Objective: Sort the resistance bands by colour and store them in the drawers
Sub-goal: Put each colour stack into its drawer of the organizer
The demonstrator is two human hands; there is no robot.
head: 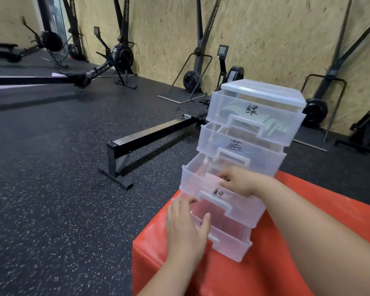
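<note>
Head view, lower centre: right hand (237,182) reaches into the pulled-out pink drawer (240,208), fingers curled at the pink band (210,178). Gripping or just tucking, can't tell. Left hand (186,226) lies flat and relaxed on the bottom drawer (231,242). Looks like pink stowage; next: withdraw hand, push drawer in squarely.

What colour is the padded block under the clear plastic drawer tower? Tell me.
Red-orange: the padded block shows best in the head view.
</note>
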